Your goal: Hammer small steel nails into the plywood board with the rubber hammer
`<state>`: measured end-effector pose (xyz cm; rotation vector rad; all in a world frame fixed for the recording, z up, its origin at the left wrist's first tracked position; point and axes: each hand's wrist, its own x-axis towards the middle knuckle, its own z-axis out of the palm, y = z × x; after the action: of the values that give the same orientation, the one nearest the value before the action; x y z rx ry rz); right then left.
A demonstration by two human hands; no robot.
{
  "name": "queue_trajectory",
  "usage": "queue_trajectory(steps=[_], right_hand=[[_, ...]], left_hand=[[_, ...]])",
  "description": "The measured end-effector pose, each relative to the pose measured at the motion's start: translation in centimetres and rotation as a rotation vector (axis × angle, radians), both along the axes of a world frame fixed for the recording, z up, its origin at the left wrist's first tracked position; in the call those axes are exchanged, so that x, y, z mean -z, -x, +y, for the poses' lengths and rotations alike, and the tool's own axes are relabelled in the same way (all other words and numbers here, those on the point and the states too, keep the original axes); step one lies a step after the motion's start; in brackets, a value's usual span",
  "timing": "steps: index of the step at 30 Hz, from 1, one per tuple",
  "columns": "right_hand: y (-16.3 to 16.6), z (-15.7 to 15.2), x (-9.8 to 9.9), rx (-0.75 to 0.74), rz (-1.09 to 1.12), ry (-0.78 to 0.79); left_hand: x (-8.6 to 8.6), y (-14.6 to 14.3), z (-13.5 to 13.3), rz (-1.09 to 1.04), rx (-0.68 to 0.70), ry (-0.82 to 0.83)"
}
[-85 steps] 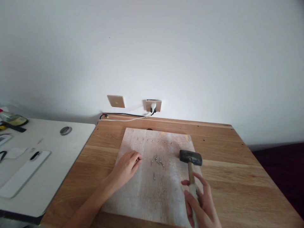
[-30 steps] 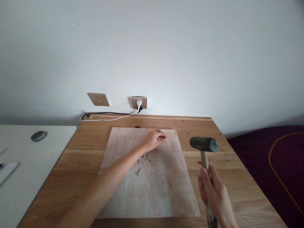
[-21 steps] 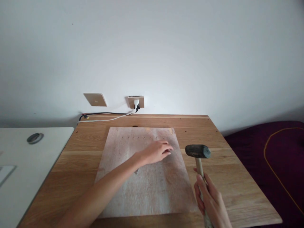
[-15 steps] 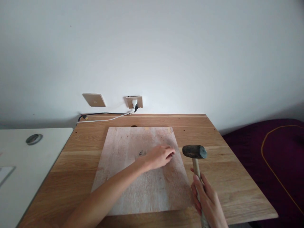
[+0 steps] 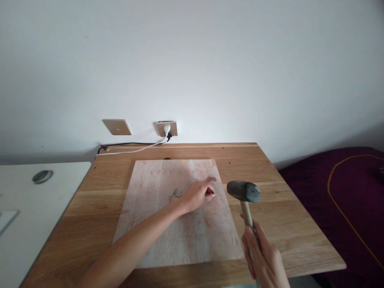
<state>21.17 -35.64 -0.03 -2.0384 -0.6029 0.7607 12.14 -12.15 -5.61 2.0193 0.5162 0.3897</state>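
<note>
One hammer (image 5: 244, 200), handle running away from the person, head far, gripped by the right hand (image 5: 264, 258); left hand (image 5: 198, 195) fingertips pinched together on the board (image 5: 156, 224)

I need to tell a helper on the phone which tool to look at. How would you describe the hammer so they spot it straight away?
Start at the wooden table and find the pale board lying on it. Just off the board's right edge, the right hand holds the hammer: a dark, blunt head on a light wooden handle, the only tool there.

We see one hammer (image 5: 243, 191), one board (image 5: 180, 232), two tables, two hands, one plug (image 5: 167, 129), and a little pile of nails (image 5: 176, 194).
</note>
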Motion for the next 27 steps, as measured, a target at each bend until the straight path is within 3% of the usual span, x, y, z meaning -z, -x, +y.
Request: queue_trajectory(steps=[7,10,15,27], right_hand=[[0.5,0.0,0.7,-0.044,-0.189,-0.02],[0.9,0.3,0.9,-0.085,-0.195,0.002],[1.3,0.0,1.1,0.001,-0.186,-0.009],[1.7,0.0,2.2,-0.013,-0.25,0.028]], left_hand=[[0.3,0.0,0.2,0.017,0.017,-0.045],[0.5,0.0,0.2,0.014,0.02,-0.089],[0.6,0.0,0.2,-0.001,0.018,-0.07],[0.4,-0.1,0.2,0.037,0.026,-0.079]])
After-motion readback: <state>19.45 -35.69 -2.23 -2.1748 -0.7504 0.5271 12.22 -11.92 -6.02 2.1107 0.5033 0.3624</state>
